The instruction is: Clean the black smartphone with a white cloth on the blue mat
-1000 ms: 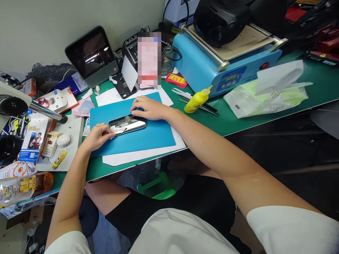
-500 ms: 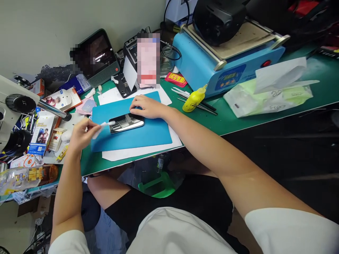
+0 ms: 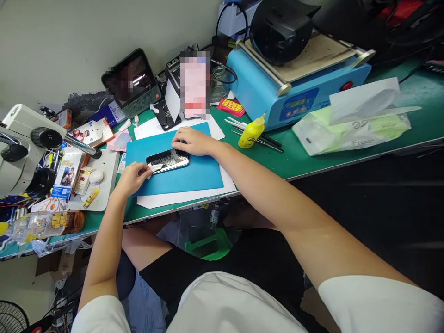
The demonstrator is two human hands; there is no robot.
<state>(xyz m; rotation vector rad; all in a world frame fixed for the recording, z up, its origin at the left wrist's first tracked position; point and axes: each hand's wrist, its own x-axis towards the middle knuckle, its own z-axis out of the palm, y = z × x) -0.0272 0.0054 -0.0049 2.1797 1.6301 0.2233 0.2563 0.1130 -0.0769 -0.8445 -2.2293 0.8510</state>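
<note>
A smartphone [image 3: 173,160] with a dark, reflective face lies on a blue mat [image 3: 204,178]. My left hand [image 3: 133,178] is at the phone's left end, fingers pinched on a white wipe [image 3: 157,167], probably tissue, whose loose part touches the glass. At the far right edge of the phone, my right hand [image 3: 190,140] has its fingers curled and its thumb against the rim, steadying it. Those fingers partly hide that corner.
White paper [image 3: 152,200] lies beneath the mat. A yellow bottle [image 3: 251,133] and thin tools sit right of it, by a blue heating-plate machine [image 3: 263,92] and a tissue pack [image 3: 354,132]. A microscope [image 3: 31,143] and a drink bottle [image 3: 48,224] stand left.
My left hand has moved right and brought the wipe down onto the phone's left end. My right hand stays at the phone's edge. The whole view has shifted slightly.
</note>
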